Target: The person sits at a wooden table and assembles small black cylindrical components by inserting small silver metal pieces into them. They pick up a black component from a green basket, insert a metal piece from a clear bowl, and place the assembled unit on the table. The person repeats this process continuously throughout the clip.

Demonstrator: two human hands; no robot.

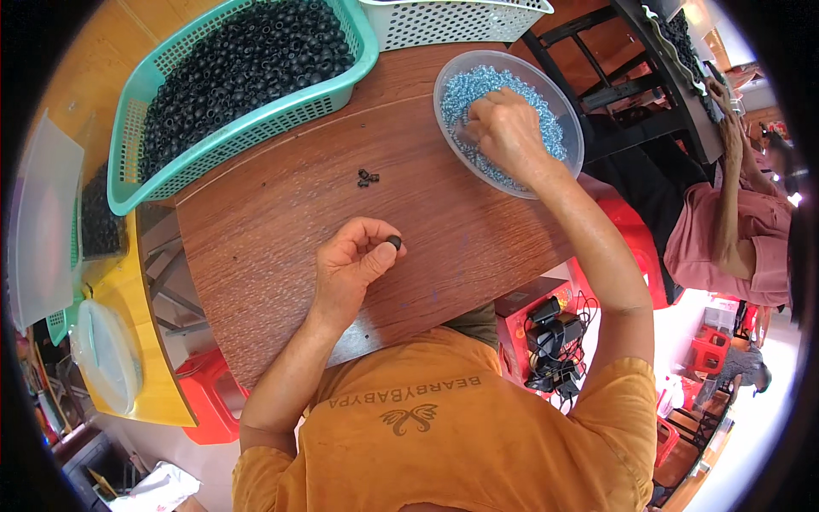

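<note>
Between the thumb and fingers of my left hand (351, 260) is a small round black cap-like piece (393, 242), held just above the brown tabletop (256, 282). My right hand (509, 136) reaches into a translucent plastic bowl (577, 154) at the far right of the table. Many small shiny light-blue pieces (478, 83) fill the bowl. The fingers of that hand are bent down among them, and their tips are blurred, so I cannot make out what they grip. A little cluster of tiny black pieces (368, 178) lies on the table beyond my left hand.
A green basket (256, 121) heaped with black ring-like pieces (247, 68) stands at the far left, beside a white perforated basket (452, 26). Left are a yellow table (162, 341) and a plastic tub (107, 354). At right, another person (725, 230) works at a dark table.
</note>
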